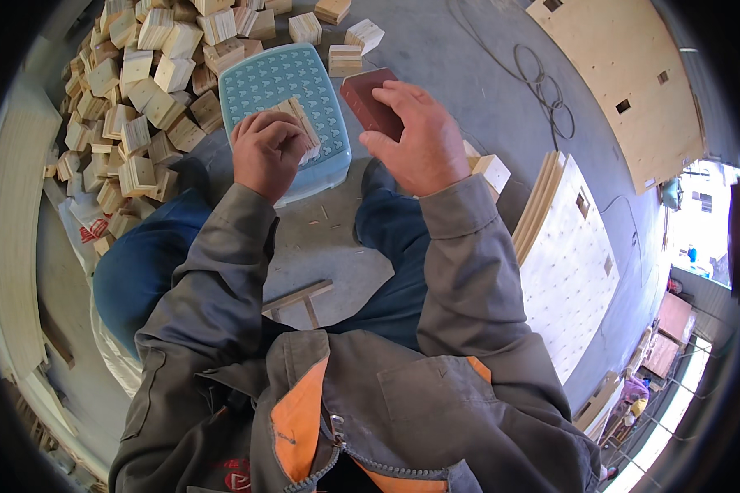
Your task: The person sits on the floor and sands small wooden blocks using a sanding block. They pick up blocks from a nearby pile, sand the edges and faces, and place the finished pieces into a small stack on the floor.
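My left hand (265, 154) is closed over a small layered plywood block (302, 125), its fingers curled on the near side. That block rests on the light blue plastic stool (337, 168), whose top has a raised pattern. To the right of the stool, my right hand (423, 140) grips a dark red, flat rectangular block (376, 103) between thumb and fingers, held tilted and apart from the plywood. I cannot make out whether the red block is a sanding block or something else.
A large heap of plywood blocks (152, 90) lies to the left and beyond the stool. Plywood panels with square holes lean at the right (571, 263) and far right (625, 74). A dark cable (541, 80) coils on the grey floor. A small wooden frame (300, 296) sits between my legs.
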Tool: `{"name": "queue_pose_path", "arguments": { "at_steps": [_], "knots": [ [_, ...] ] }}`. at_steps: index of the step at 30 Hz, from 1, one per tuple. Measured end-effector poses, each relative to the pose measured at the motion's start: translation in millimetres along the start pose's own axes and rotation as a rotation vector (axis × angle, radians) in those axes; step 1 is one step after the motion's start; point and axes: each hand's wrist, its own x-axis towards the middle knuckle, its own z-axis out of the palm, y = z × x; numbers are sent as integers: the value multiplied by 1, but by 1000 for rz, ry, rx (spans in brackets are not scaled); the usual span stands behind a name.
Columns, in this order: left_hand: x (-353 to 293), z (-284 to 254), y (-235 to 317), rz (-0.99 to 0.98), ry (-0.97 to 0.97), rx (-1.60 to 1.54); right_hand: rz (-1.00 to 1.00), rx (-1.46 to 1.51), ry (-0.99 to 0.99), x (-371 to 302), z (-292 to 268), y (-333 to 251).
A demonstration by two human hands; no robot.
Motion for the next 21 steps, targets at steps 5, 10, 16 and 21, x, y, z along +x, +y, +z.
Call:
{"name": "queue_pose_path", "arguments": {
  "at_steps": [5, 10, 16, 21],
  "knots": [
    [1, -2, 0, -29, -14, -4, 10, 7, -6, 1, -3, -5],
    [1, -3, 4, -38, -16, 3, 28, 8, -32, 0, -1, -7],
    [2, -6, -4, -73, -30, -80, 34, 29, -38, 1, 7, -3],
    [5, -15, 15, 116, -53, 10, 7, 22, -35, 3, 10, -3]
  ]
}}
